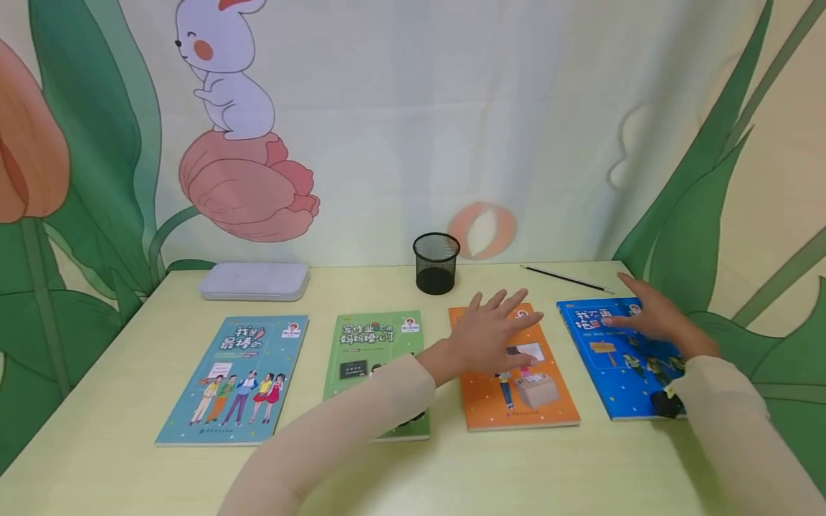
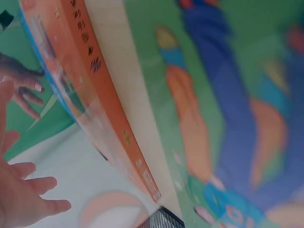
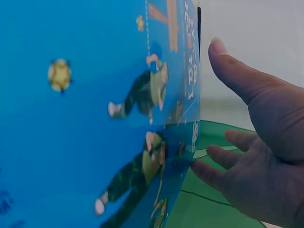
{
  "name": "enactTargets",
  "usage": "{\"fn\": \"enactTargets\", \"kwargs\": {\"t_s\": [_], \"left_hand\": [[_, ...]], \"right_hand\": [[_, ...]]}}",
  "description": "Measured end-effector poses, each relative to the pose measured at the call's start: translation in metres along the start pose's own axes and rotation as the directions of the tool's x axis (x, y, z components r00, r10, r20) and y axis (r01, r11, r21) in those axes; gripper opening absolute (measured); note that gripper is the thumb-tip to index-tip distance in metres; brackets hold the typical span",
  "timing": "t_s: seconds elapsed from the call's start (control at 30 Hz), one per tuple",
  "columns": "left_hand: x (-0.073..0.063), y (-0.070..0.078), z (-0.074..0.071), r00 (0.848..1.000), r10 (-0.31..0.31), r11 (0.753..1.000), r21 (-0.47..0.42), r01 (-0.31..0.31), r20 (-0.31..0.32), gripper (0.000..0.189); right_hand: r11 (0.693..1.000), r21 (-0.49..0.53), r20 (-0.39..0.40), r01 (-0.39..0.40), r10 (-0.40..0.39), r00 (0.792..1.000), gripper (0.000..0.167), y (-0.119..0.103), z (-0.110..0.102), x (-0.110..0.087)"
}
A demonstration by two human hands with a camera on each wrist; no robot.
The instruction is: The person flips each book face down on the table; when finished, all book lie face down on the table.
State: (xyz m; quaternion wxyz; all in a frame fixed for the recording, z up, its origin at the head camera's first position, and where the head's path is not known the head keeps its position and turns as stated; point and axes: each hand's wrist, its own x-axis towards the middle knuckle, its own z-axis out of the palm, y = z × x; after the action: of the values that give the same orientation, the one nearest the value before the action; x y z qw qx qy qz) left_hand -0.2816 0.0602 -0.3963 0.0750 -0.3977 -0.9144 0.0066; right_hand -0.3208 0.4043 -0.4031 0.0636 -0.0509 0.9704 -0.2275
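Observation:
Over the orange book point(image 1: 525, 405) my left hand point(image 1: 484, 335) is held with its fingers straight and spread, covering part of the cover. My right hand point(image 1: 661, 321) is over the upper right of the dark blue book point(image 1: 596, 373), thumb and fingers apart. Neither hand grips anything. In the right wrist view, the right hand point(image 3: 266, 137) shows an open palm beside the blue cover point(image 3: 85, 123). The left wrist view has the left hand point(image 2: 23, 190) at the lower left, near the orange book's spine point(image 2: 102, 85). A green book point(image 1: 348, 347) lies partly hidden under my left forearm.
A light blue book point(image 1: 235, 387) lies at the left of the row. Behind the books stand a white case point(image 1: 254, 281) and a black mesh pen cup point(image 1: 436, 276). A dark pencil point(image 1: 568, 278) lies at the back right, before a printed curtain point(image 1: 387, 129).

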Motion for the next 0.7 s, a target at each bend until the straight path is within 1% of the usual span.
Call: {"fn": "enactTargets", "kwargs": {"t_s": [0.1,0.2,0.37,0.5,0.6,0.7], "left_hand": [[0.005,0.009,0.004,0.999,0.032,0.999,0.013,-0.033,0.028,0.070],[0.008,0.016,0.006,0.997,0.051,0.999,0.015,-0.052,0.059,0.071],[0.018,0.031,0.005,0.993,0.048,0.998,0.024,-0.050,0.104,0.074],[0.025,0.044,0.007,0.989,0.055,0.998,0.009,-0.056,0.139,0.075],[0.031,0.055,0.008,0.983,0.071,0.997,0.005,-0.073,0.168,0.075],[0.037,0.066,0.010,0.979,0.081,0.995,0.042,-0.090,0.188,0.076]], "right_hand": [[1.000,0.013,0.029,-0.020,0.019,0.999,0.110,0.006,0.000,0.002],[0.999,0.020,0.064,-0.043,0.042,0.997,0.111,0.011,0.002,0.005],[0.996,0.023,0.098,-0.087,0.085,0.992,0.110,0.020,0.002,0.008],[0.995,0.015,0.104,-0.096,0.094,0.990,0.108,0.022,0.003,0.012],[0.996,0.009,0.110,-0.091,0.089,0.990,0.106,0.023,0.002,0.013],[0.996,0.004,0.116,-0.088,0.087,0.989,0.103,0.023,0.002,0.014]]}}
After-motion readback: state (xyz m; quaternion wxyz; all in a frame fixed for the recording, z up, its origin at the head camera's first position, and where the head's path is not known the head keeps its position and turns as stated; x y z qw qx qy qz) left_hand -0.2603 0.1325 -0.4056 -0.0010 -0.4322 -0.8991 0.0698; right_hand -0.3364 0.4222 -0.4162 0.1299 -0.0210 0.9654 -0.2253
